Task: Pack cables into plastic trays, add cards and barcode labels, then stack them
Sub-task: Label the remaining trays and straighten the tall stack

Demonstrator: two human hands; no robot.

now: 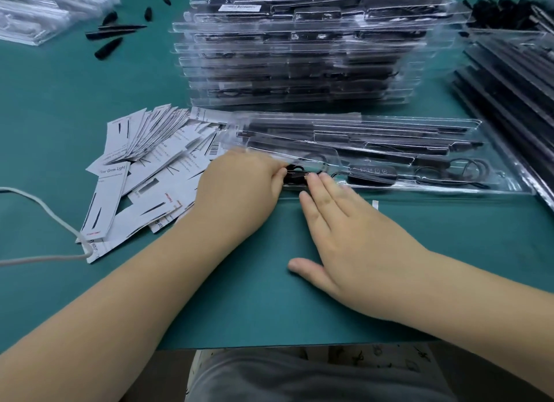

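Clear plastic tray [374, 149] lies flat on green mat [269, 296], long axis left-right, black rods and coiled cable inside. Left hand [239, 185] pinches black connector [295, 175] at tray's near-left edge. Right hand [344, 236] flat, fingers straight, fingertips [313, 179] touching same edge. Behind tray: stack of filled trays [299, 50]. Left of tray: loose white printed cards [150, 167].

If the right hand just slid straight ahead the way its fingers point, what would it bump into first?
Probably nothing new: the right hand lies flat, fingertips already at the near edge of the clear plastic tray, by a black cable part inside. Further on stands the stack of packed trays.
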